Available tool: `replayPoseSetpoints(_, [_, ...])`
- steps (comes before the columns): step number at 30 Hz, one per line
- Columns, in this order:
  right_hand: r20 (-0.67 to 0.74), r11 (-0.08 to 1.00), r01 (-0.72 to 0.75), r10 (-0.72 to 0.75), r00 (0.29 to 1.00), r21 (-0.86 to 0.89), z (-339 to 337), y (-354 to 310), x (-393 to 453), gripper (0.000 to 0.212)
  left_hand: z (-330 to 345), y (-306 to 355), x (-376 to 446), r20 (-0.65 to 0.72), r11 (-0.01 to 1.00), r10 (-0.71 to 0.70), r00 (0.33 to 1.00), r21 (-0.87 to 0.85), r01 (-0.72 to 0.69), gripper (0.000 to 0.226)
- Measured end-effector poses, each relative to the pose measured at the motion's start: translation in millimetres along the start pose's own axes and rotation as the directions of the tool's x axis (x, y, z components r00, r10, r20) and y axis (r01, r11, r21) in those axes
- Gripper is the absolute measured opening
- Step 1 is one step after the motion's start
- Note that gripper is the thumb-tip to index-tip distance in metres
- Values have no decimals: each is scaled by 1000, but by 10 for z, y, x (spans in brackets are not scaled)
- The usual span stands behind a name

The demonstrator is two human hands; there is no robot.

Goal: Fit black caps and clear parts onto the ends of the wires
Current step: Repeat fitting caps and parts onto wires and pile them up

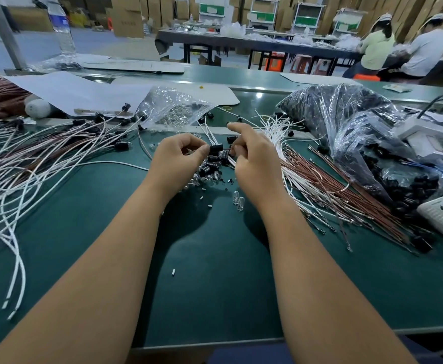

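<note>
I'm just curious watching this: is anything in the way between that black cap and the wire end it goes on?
Nothing visible: the left hand pinches the black cap right beside the right hand holding the wire.

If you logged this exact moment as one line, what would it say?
step: fitting cap | left hand: pinches black cap | right hand: pinches white wire | loose black caps below on green mat
</note>
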State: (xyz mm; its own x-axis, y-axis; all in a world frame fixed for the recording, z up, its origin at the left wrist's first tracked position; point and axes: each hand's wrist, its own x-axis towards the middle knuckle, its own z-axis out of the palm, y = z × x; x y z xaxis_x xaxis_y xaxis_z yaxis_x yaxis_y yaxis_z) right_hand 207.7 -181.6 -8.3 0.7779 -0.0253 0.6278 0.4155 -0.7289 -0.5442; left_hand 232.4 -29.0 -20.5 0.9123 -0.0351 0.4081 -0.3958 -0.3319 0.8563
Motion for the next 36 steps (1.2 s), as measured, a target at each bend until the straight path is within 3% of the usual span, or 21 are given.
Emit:
replayPoseSetpoints(4, [54,998,55,-54,997,-17,26,-32,-25,48,7,35,-13,14,1000,16,1000,0,-16,5])
replayPoseSetpoints(11, [81,1000,24,-26,996,16,12,-35,-21,44,17,48,-24,23,999,15,1000,28,-16,4])
replayPoseSetpoints(17, [25,993,-29,32,999,-113,-67,45,1,7,-29,31,-2,-54,1000,-17,998,13,18,2])
replayPoseSetpoints(22, [59,993,53,-47,997,-103,-1,30,4,9,-8,101,-43,11,999,36,999,-15,-36,7])
replayPoseSetpoints(25, [39,998,39,-37,999,-57,10,13,6,17,-5,106,-46,-22,998,70,997,9,-69,3])
replayPoseSetpoints(28, [122,996,71,-65,990,-48,5,-17,0,22,-23,108,-39,-3,960,189,982,213,-184,2])
replayPoseSetpoints(31, [111,986,73,-57,992,-153,-16,-1,-3,15,-89,85,-14,45,845,298,953,453,-286,7])
replayPoseSetpoints(33, [27,973,5,1,1000,-229,-55,51,6,14,-174,25,17,-13,752,285,958,623,-216,10])
replayPoseSetpoints(36, [-33,955,-88,82,996,-285,-70,112,21,14,-287,-65,32,-183,664,130,974,746,51,12])
